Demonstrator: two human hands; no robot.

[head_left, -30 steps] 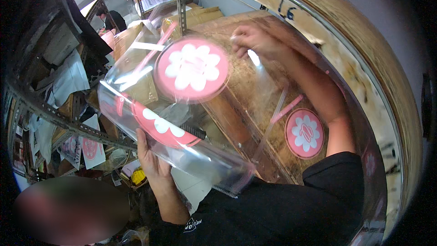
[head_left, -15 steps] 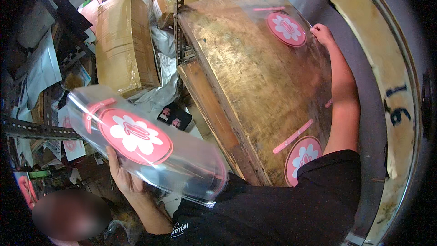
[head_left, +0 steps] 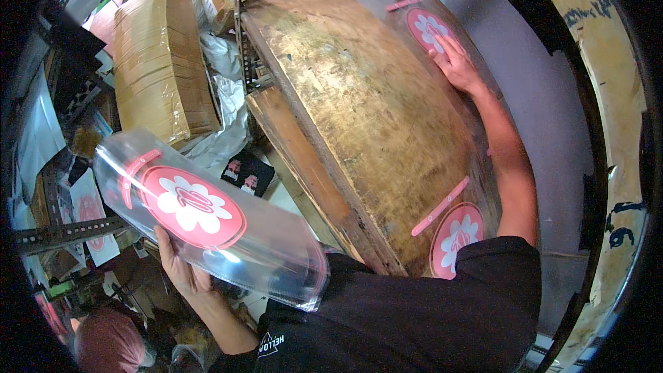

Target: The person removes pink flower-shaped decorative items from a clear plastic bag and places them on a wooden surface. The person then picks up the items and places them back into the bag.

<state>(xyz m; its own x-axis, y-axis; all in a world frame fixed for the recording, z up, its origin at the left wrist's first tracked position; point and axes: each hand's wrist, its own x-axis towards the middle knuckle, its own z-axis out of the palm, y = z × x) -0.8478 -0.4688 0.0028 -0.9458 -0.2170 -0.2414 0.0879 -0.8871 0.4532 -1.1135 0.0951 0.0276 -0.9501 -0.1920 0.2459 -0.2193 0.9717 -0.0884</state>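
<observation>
My left hand (head_left: 184, 271) holds a curved stack of clear plastic film sheets (head_left: 266, 252). A pink oval with a white flower and a thin pink strip are printed on the top sheet. My right hand (head_left: 457, 69) lies with fingers stretched out on a clear film sheet (head_left: 405, 26) at the far right of a worn wooden board (head_left: 373, 103). Its fingertips touch that sheet's pink flower print. Nearer to me on the board is another pink flower print (head_left: 458, 238) with a pink strip (head_left: 440, 206), partly hidden by my right sleeve.
A taped cardboard box (head_left: 159, 62) stands at the left, with white plastic wrapping (head_left: 224, 103) beside it. A perforated metal post (head_left: 244, 21) rises by the board's far left corner. A black printed item (head_left: 246, 171) lies below. Another person's head (head_left: 110, 338) is at the lower left.
My right hand has moved from the film's right edge inward onto the flower print, its fingers going from pinched to stretched flat. My left hand still holds the film stack. The view has shifted slightly.
</observation>
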